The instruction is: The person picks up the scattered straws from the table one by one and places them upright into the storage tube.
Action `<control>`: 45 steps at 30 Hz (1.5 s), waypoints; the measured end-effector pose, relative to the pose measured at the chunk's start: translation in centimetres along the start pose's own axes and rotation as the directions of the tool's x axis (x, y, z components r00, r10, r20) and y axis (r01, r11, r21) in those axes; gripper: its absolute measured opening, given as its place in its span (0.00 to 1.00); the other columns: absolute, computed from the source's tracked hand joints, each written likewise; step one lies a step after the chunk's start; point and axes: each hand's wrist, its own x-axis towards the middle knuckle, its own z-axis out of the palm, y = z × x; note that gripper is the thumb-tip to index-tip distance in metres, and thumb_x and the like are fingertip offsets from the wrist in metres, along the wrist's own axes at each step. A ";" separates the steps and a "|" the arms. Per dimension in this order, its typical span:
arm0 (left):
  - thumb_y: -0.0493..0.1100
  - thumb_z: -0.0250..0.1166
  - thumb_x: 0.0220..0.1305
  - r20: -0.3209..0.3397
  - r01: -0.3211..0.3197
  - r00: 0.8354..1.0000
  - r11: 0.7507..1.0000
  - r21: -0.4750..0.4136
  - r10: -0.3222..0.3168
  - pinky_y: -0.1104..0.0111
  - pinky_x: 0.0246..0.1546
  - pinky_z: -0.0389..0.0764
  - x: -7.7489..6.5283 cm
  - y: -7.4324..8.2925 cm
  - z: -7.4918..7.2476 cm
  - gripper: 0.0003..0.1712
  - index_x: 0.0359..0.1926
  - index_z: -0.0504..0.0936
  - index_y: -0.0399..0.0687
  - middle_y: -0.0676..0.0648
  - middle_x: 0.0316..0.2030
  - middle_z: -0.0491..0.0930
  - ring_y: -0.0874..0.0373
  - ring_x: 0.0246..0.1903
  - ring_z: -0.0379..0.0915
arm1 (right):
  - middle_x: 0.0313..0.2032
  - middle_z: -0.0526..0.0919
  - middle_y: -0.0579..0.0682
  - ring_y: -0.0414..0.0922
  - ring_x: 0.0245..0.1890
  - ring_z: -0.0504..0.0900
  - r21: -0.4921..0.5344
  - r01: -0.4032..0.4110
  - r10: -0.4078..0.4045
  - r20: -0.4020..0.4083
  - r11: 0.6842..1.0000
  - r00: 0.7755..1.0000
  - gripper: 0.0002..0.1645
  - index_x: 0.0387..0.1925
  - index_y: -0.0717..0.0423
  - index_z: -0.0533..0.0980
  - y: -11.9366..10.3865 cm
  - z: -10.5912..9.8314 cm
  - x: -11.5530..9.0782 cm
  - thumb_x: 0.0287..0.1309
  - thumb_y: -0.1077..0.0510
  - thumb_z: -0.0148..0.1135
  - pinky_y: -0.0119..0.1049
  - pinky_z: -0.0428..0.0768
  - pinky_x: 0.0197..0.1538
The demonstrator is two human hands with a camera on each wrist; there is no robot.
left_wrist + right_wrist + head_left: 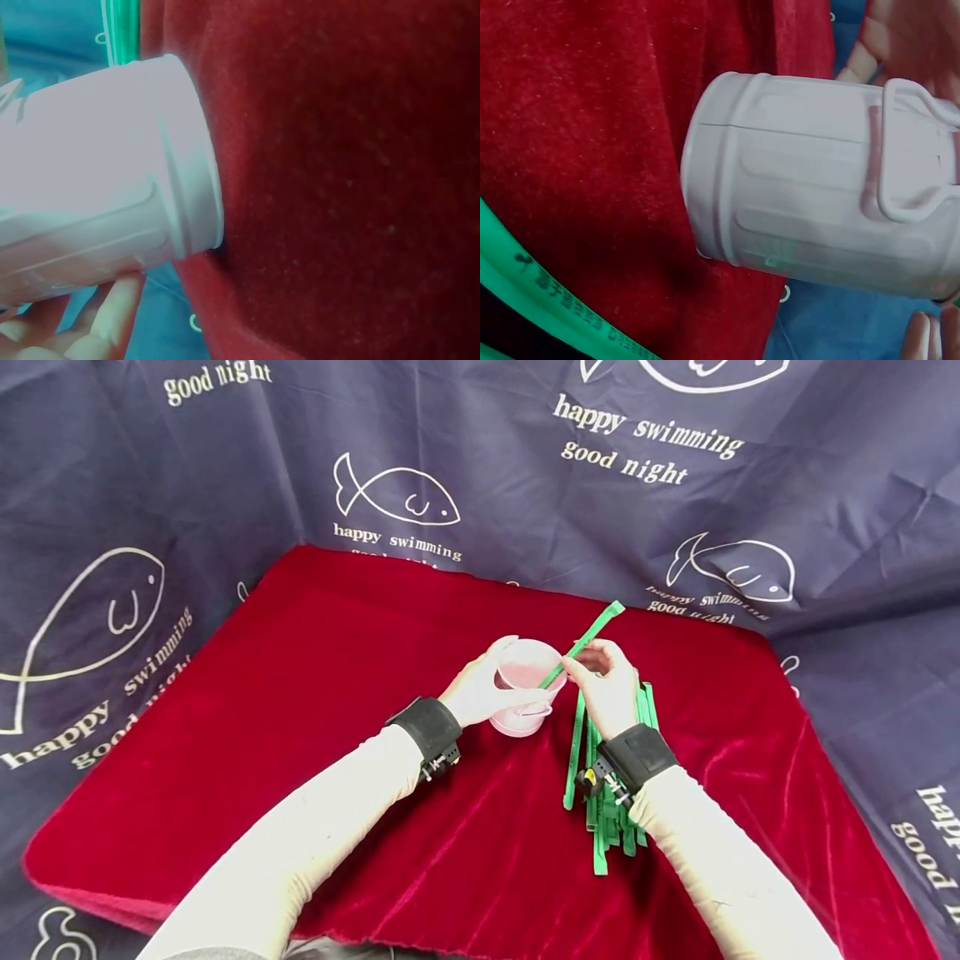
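Note:
A pale pink bucket-shaped cup [516, 724] with a small side handle [889, 150] stands near the middle of the red cloth. My left hand [480, 689] grips it round the side, thumb across the front near the rim. Between thumb and fingers, my right hand [609, 689] pinches a long green wrapped straw [596, 628] at the cup's right rim. The straw slants, its lower end inside the cup's mouth and its upper end pointing up and right. Under my right wrist lies a loose bundle of similar green wrapped straws [600, 852], partly hidden by the hand and wrist.
A red velvety cloth [337, 635] covers the table. Behind it and at both sides hangs a dark blue curtain [495, 468] printed with white fish and lettering. Black bands with small cameras [637, 760] sit on both wrists.

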 end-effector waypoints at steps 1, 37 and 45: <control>0.52 0.75 0.54 0.000 -0.005 1.000 1.000 -0.003 0.005 0.59 0.65 0.74 0.1 0.1 0.0 0.53 0.75 0.57 0.49 0.43 0.64 0.73 0.50 0.60 0.73 | 0.39 0.84 0.59 0.27 0.30 0.79 -0.028 0.003 -0.003 0.003 1.000 1.000 0.15 0.47 0.68 0.74 0.0 -0.1 0.0 0.59 0.66 0.64 0.19 0.82 0.36; 0.57 0.74 0.54 -0.152 -0.069 0.985 0.992 0.107 0.084 0.53 0.69 0.64 -0.5 1.3 -0.7 0.46 0.69 0.67 0.45 0.44 0.64 0.69 0.47 0.66 0.59 | 0.44 0.83 0.68 0.60 0.39 0.83 -0.691 -0.080 0.262 0.163 0.719 0.951 0.26 0.50 0.69 0.78 5.9 -9.9 -0.2 0.60 0.50 0.65 0.49 0.82 0.41; 0.47 0.74 0.55 -0.249 -0.240 0.935 0.968 0.077 0.251 0.53 0.58 0.70 -0.5 1.9 -0.4 0.31 0.58 0.79 0.40 0.39 0.50 0.78 0.46 0.53 0.70 | 0.41 0.85 0.65 0.44 0.22 0.83 -0.656 -0.145 0.360 0.204 0.741 0.910 0.17 0.42 0.65 0.79 5.5 -10.1 -0.1 0.59 0.54 0.66 0.36 0.84 0.30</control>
